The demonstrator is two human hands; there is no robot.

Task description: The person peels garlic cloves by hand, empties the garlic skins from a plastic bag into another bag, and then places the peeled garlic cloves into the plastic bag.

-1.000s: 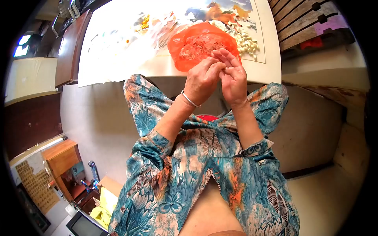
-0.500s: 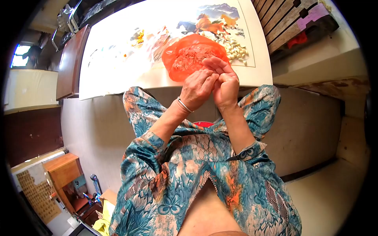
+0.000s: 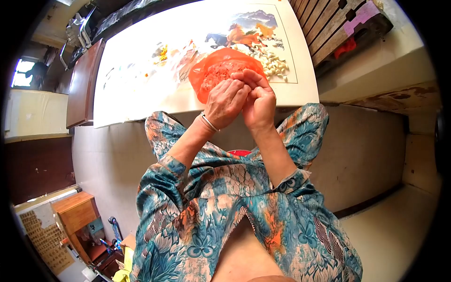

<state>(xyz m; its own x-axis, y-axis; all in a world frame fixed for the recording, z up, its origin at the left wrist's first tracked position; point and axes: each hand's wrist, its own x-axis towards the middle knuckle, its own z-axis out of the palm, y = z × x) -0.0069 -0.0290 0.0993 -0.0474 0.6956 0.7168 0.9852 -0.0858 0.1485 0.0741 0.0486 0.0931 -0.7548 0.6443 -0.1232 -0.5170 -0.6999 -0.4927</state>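
Observation:
My left hand (image 3: 225, 102), with a silver bangle at the wrist, is closed with its fingertips pinched against my right hand (image 3: 260, 104). The right thumb and forefinger are pinched together, while its other fingers stretch loosely forward. Whatever lies between the fingertips is too small and hidden to make out. Both hands are over the near edge of a red plastic bag (image 3: 198, 70), which sits open on the table and holds papery skins (image 3: 217, 75). Just beyond the right hand, peeled garlic cloves (image 3: 276, 65) lie in a loose pile.
The pale table (image 3: 141, 105) carries a printed picture of horses (image 3: 242, 35). Scraps (image 3: 183, 61) and a small yellow-orange heap (image 3: 162, 52) lie left of the bag. A slatted wooden bench (image 3: 324, 28) stands at right, a brown wooden chest (image 3: 85, 84) at left.
The view has shifted slightly, so hands, bag and table appear a little to the left and lower. Both hands stay pinched together over the bag.

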